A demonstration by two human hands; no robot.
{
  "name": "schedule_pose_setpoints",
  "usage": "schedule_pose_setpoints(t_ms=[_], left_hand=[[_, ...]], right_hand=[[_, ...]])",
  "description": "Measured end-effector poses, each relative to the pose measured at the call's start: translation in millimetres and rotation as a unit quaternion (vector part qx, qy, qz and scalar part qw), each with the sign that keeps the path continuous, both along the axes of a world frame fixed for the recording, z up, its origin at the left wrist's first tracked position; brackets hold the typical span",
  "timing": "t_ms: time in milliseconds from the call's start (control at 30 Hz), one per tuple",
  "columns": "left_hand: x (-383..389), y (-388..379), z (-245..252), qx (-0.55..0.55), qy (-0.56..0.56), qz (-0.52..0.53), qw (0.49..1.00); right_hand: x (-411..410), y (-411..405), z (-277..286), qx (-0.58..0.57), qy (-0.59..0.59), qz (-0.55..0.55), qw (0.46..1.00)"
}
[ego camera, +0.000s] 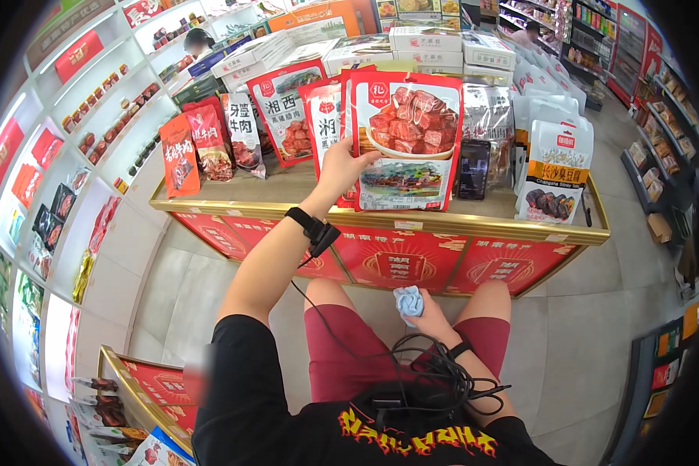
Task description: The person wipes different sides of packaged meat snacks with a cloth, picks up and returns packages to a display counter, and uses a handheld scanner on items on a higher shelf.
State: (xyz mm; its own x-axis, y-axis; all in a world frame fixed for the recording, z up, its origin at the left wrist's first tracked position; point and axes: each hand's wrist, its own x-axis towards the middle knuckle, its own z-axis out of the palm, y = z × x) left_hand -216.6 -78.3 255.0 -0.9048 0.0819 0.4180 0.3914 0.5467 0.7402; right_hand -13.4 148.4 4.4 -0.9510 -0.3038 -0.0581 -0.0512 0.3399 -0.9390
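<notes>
My left hand [343, 169] is at the left edge of a large red-and-white food pouch [408, 169] printed with cubes of meat. The thumb lies across the pouch's front, and the fingers are partly hidden at its edge. Similar red-bordered pouches [288, 113] lean behind it and to its left. Low between the knees, my right hand [434, 323] holds a crumpled light-blue cloth [409, 302]. A dark smartphone [473, 169] stands upright just right of the front pouch.
A gold-edged display table [239, 208] carries the pouches, with stacked white boxes [425, 43] behind. White packs [556, 169] stand at its right end. A black cable [442, 373] lies coiled over my lap. Lit shelves [110, 116] rise on the left; another gold-edged stand [145, 402] is lower left.
</notes>
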Motion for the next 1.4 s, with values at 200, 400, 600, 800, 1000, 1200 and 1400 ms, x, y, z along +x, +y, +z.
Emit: schedule_pose_setpoints(t_ms=[200, 400, 600, 800, 1000, 1200, 1400], left_hand=[[33, -32, 29, 0.171, 0.089, -0.022, 0.981], [82, -94, 67, 0.142, 0.257, 0.136, 0.946], [79, -112, 59, 0.070, 0.344, 0.264, 0.898], [32, -147, 31, 0.014, 0.325, 0.359, 0.875], [-6, -136, -16, 0.069, 0.283, 0.372, 0.881], [-20, -134, -35, 0.117, 0.287, 0.390, 0.867], [-40, -101, -34, 0.153, 0.313, 0.368, 0.862]], right_hand=[[8, 5, 3, -0.017, -0.009, 0.001, 1.000], [1, 8, 11, -0.007, -0.013, 0.005, 1.000], [1, 5, 10, -0.001, -0.038, 0.005, 0.999], [-3, -5, 12, -0.028, -0.023, 0.032, 0.999], [-2, 0, 7, -0.007, -0.019, 0.021, 1.000], [-5, 9, 2, 0.006, -0.029, 0.013, 0.999], [-7, 27, -20, 0.019, -0.009, -0.027, 0.999]])
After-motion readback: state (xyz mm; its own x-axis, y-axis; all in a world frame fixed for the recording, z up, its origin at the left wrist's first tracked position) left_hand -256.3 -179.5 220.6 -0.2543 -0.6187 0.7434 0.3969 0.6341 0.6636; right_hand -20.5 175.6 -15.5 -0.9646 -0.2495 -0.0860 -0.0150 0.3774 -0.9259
